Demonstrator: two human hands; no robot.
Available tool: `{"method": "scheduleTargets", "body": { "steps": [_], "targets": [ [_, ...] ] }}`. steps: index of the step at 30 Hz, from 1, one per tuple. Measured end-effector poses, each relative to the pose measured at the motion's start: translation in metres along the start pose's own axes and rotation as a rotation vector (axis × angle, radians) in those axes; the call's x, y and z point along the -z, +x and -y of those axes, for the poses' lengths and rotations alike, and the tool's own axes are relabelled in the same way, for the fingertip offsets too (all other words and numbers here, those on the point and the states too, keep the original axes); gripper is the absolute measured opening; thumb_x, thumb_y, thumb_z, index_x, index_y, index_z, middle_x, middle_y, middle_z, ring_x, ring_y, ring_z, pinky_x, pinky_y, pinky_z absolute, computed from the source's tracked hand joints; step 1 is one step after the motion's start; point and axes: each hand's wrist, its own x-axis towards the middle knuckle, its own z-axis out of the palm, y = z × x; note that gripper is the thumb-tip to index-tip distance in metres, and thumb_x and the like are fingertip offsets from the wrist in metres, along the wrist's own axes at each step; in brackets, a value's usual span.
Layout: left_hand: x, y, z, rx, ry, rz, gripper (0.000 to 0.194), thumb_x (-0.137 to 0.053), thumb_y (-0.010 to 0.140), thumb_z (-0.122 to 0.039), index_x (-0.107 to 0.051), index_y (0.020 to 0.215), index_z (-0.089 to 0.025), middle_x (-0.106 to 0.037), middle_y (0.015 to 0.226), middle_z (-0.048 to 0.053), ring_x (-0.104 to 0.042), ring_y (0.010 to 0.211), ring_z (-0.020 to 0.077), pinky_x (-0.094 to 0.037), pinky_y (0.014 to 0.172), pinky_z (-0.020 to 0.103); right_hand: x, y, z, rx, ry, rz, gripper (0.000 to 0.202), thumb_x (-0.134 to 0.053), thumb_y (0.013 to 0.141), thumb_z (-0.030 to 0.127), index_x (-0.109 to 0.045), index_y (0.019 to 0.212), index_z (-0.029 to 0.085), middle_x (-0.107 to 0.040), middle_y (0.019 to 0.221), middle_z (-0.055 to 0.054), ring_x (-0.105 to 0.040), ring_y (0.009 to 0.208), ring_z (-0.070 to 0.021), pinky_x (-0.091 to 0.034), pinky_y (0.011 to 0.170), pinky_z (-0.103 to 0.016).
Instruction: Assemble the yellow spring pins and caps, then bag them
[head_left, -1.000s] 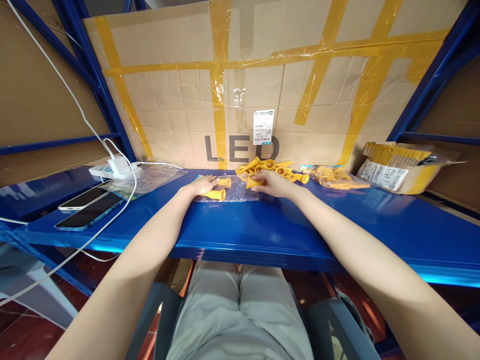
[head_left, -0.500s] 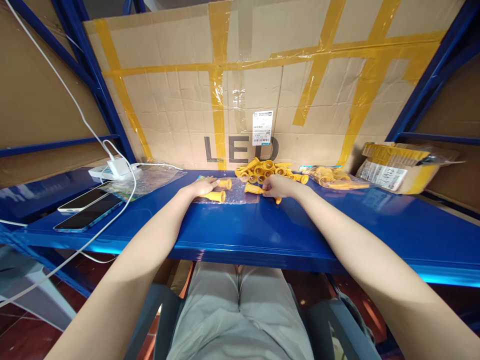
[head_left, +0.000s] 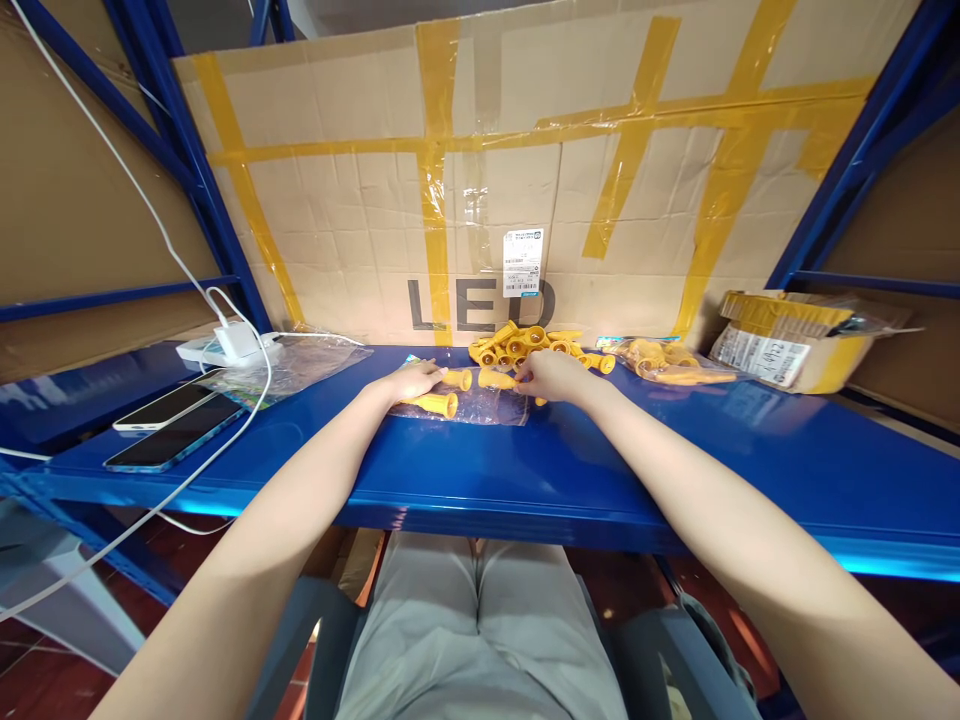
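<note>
My left hand rests on a clear plastic bag at the middle of the blue shelf, fingers closed over its left part. Two yellow flared plastic pieces, one of them the lower piece, lie at the bag with their wide ends to the right. My right hand pinches another yellow flared piece, pointing left at the bag's right part. Partly hidden under that hand is one more yellow piece. Just behind is a heap of such yellow pieces.
A filled bag of yellow pieces and a taped carton stand at right. Two phones, a white charger, its trailing cable and a flat plastic bag occupy the left. A large cardboard sheet stands behind.
My right hand has moved slightly left with its yellow piece, over the bag. The pieces by my left hand have shifted a little right and the bag has come slightly nearer.
</note>
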Motion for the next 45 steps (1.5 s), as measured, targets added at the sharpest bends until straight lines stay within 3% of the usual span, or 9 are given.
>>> {"method": "scheduleTargets", "body": {
  "steps": [7, 14, 22, 27, 32, 36, 41, 45],
  "targets": [
    [0.0, 0.0, 0.0, 0.045, -0.06, 0.024, 0.063, -0.025, 0.093, -0.054, -0.042, 0.142, -0.018, -0.029, 0.151, 0.005, -0.024, 0.141, 0.0235, -0.018, 0.114, 0.033, -0.003, -0.002, 0.012, -0.05, -0.139, -0.071, 0.028, -0.054, 0.085, 0.027, -0.072, 0.102, 0.013, -0.07, 0.1, -0.017, -0.064, 0.1, -0.0308, -0.048, 0.079, -0.035],
    [0.0, 0.001, 0.003, 0.027, -0.151, 0.037, 0.067, -0.031, 0.089, -0.059, -0.045, 0.14, -0.018, -0.031, 0.15, 0.006, -0.025, 0.141, 0.0248, -0.017, 0.115, 0.036, -0.008, -0.004, 0.025, -0.008, -0.242, -0.081, 0.032, -0.046, 0.09, 0.026, -0.067, 0.108, 0.009, -0.069, 0.099, -0.022, -0.064, 0.1, -0.0315, -0.048, 0.079, -0.036],
    [-0.009, 0.009, 0.003, 0.009, -0.232, -0.076, 0.058, -0.033, 0.09, -0.051, -0.051, 0.135, -0.02, -0.033, 0.15, 0.004, -0.026, 0.141, 0.0221, -0.017, 0.115, 0.033, -0.021, 0.003, 0.023, -0.022, -0.141, -0.142, 0.03, -0.045, 0.089, 0.024, -0.068, 0.104, 0.011, -0.069, 0.099, -0.019, -0.065, 0.098, -0.0316, -0.049, 0.077, -0.036],
    [-0.014, 0.013, 0.006, 0.027, -0.286, -0.138, 0.061, -0.03, 0.091, -0.054, -0.044, 0.14, -0.021, -0.033, 0.15, 0.005, -0.028, 0.14, 0.0221, -0.02, 0.114, 0.033, -0.031, 0.011, 0.017, -0.012, 0.094, -0.221, 0.025, -0.048, 0.087, 0.021, -0.07, 0.097, 0.017, -0.068, 0.108, -0.012, -0.063, 0.102, -0.027, -0.047, 0.081, -0.033],
    [-0.016, 0.014, 0.008, 0.045, -0.306, -0.146, 0.064, -0.029, 0.091, -0.058, -0.041, 0.141, -0.022, -0.032, 0.151, 0.005, -0.029, 0.14, 0.0233, -0.021, 0.114, 0.035, -0.043, 0.023, 0.009, 0.051, 0.501, -0.299, 0.018, -0.059, 0.077, 0.013, -0.069, 0.092, 0.014, -0.066, 0.111, -0.01, -0.063, 0.094, -0.0187, -0.048, 0.084, -0.029],
    [-0.014, 0.014, 0.004, 0.086, -0.329, -0.165, 0.065, -0.028, 0.092, -0.056, -0.037, 0.143, -0.017, -0.032, 0.151, 0.008, -0.029, 0.14, 0.0238, -0.021, 0.114, 0.036, -0.05, 0.029, 0.008, -0.16, 0.88, -0.351, 0.007, -0.065, 0.07, 0.013, -0.061, 0.075, 0.014, -0.068, 0.085, -0.004, -0.063, 0.075, -0.0148, -0.051, 0.074, -0.028],
    [-0.014, 0.015, 0.003, 0.181, -0.339, -0.215, 0.066, -0.026, 0.092, -0.056, -0.034, 0.145, -0.017, -0.03, 0.152, 0.009, -0.025, 0.141, 0.026, -0.021, 0.114, 0.039, -0.046, 0.029, 0.01, -0.387, 1.413, -0.136, 0.019, -0.066, 0.073, 0.004, -0.052, 0.066, 0.016, -0.061, 0.057, 0.001, -0.061, 0.055, -0.0086, -0.053, 0.061, -0.019],
    [-0.016, 0.016, 0.005, 0.206, -0.358, -0.213, 0.069, -0.024, 0.091, -0.06, -0.033, 0.145, -0.018, -0.032, 0.151, 0.01, -0.027, 0.14, 0.0277, -0.024, 0.112, 0.041, -0.037, 0.022, 0.012, -0.399, 1.476, -0.032, 0.023, -0.065, 0.074, -0.001, -0.052, 0.065, 0.015, -0.06, 0.051, 0.0, -0.06, 0.05, -0.0076, -0.051, 0.053, -0.015]
  ]
}}
